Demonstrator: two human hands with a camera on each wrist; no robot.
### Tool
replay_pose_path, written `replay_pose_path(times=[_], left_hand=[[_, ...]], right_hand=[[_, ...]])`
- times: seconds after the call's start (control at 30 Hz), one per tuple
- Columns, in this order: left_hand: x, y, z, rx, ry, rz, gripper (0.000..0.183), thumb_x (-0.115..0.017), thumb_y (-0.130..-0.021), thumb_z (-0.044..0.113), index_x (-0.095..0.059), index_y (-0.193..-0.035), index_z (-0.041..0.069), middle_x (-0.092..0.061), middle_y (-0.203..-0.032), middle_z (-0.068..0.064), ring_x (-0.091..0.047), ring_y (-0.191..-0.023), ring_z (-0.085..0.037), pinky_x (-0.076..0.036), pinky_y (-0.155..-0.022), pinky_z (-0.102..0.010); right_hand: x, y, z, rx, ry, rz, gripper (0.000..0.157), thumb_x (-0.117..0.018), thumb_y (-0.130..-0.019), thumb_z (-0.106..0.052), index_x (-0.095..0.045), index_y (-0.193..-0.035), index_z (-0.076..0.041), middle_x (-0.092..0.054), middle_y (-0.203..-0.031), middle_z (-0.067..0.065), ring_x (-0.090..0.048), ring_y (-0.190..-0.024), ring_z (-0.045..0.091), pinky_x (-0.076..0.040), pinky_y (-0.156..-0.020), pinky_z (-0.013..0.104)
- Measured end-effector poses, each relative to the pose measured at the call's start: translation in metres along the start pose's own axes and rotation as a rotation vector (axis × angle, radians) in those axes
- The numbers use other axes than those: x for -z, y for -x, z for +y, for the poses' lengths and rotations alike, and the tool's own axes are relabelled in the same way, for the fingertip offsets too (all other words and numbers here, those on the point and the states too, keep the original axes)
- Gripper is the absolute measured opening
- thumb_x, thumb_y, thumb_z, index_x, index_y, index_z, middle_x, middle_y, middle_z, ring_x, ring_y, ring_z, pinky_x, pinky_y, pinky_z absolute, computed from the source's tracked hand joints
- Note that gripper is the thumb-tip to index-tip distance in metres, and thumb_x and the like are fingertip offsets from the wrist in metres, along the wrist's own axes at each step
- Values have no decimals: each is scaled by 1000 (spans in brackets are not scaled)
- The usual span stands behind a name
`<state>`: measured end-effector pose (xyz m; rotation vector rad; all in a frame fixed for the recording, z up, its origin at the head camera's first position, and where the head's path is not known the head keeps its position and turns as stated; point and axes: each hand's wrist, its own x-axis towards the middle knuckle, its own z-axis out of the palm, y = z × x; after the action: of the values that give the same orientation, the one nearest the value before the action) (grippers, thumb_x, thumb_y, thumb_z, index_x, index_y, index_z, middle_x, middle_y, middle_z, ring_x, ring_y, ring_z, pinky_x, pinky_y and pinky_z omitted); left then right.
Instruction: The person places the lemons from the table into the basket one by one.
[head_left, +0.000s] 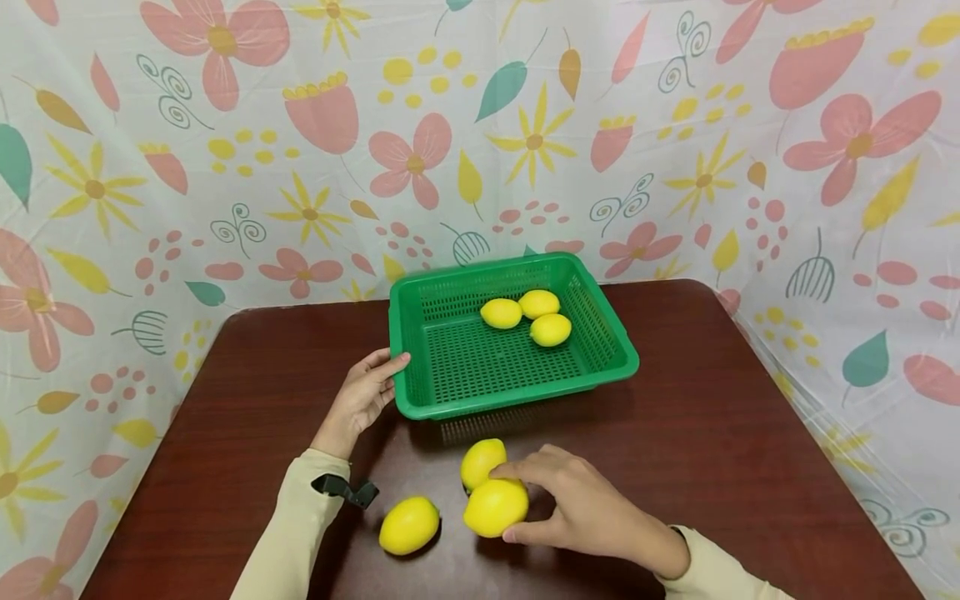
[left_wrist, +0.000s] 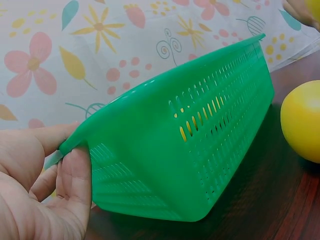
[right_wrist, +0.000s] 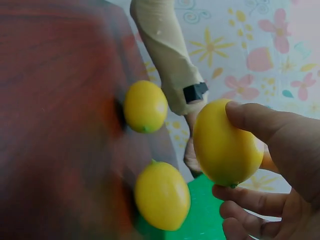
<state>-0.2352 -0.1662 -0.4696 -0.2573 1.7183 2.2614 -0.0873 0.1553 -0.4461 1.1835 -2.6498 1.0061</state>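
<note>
My left hand (head_left: 366,393) grips the left rim of a green plastic basket (head_left: 495,402), thumb over the edge and fingers under it, as the left wrist view shows. Three yellow lemons lie inside, toward the back right; one is the front lemon (head_left: 551,330). In front of the basket, my right hand (head_left: 581,500) pinches a lemon (right_wrist: 227,142) between thumb and fingers, held above the table. Just behind it in the head view sits another lemon (head_left: 482,463) on the table. A further lemon (head_left: 409,526) rests to the left, near my left sleeve.
The dark red-brown table (head_left: 720,417) has a shiny top. A white floral-print sheet (head_left: 480,142) hangs behind it and along both sides, close to the basket's back edge. A black wrist strap (head_left: 347,490) is on the left sleeve.
</note>
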Motion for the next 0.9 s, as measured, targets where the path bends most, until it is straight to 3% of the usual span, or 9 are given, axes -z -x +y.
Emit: replay_pose_path(times=[0.27,0.53,0.7,0.9], left_hand=[[-1,0,0,0,-9,4,29,-68,-101,19,-57,-126,10,-57,-91,6,-44,-65,-8,-42,-63,-22],[2,3,3,11,-20,14,36,-69,-101,21,-55,-132,11,-56,-94,5,-42,-66,-8,-41,-63,-22],[3,2,2,6,9,12,28,-69,-101,19,-58,-126,12,-59,-92,5,-45,-65,-7,-44,-63,-22],[-1,0,0,2,15,1,24,-69,-101,18,-59,-122,12,-61,-94,6,-48,-65,-7,-47,-65,-21]], right_hand=[[33,-12,0,33,99,7,53,-83,-83,-53,-69,-128,-29,-69,-116,-20,-58,-95,6,-51,-78,26],[69,-38,11,41,100,-36,57,-84,-83,-50,-69,-131,-23,-68,-124,-17,-62,-104,2,-50,-87,32],[90,-56,20,-28,58,-91,59,-81,-84,-54,-67,-133,-24,-67,-130,-16,-59,-99,7,-50,-77,29],[109,-76,39,-77,66,-147,58,-81,-85,-55,-67,-133,-26,-68,-123,-15,-59,-86,10,-50,-67,29]])
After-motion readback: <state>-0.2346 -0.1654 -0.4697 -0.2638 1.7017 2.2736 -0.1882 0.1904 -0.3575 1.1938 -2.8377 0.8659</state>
